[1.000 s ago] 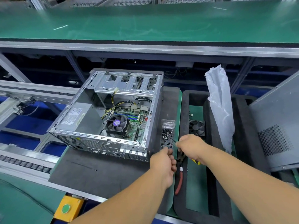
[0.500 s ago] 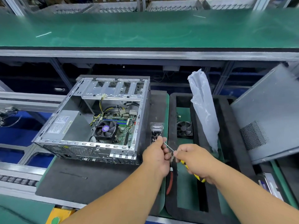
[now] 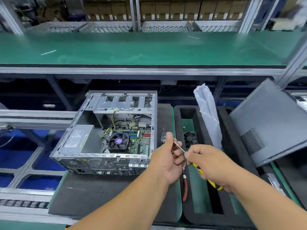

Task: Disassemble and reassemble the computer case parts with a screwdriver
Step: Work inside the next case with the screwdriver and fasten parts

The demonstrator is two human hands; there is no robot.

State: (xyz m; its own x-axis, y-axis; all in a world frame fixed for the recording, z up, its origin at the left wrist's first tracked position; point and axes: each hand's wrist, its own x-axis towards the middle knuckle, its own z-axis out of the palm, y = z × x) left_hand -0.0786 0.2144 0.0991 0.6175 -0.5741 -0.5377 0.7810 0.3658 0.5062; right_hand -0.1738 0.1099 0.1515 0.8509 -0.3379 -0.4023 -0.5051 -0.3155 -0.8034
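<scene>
Centrally, the open computer case [image 3: 106, 135] lies on its side on a dark foam mat [image 3: 93, 193], motherboard and fan exposed. Just right of it, the right hand [image 3: 214, 165] grips the yellow-handled screwdriver [image 3: 201, 171], fingers curled round the handle. The left hand [image 3: 167, 161] pinches at the shaft tip, apparently holding a screw, though blur hides it. Red-handled pliers [image 3: 185, 190] lie beneath both hands. The removed side panel [image 3: 272, 123] leans at far right.

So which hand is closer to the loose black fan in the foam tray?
Right. The right hand holds the screwdriver just below the fan; the left hand sits further left, by the computer case.
</scene>
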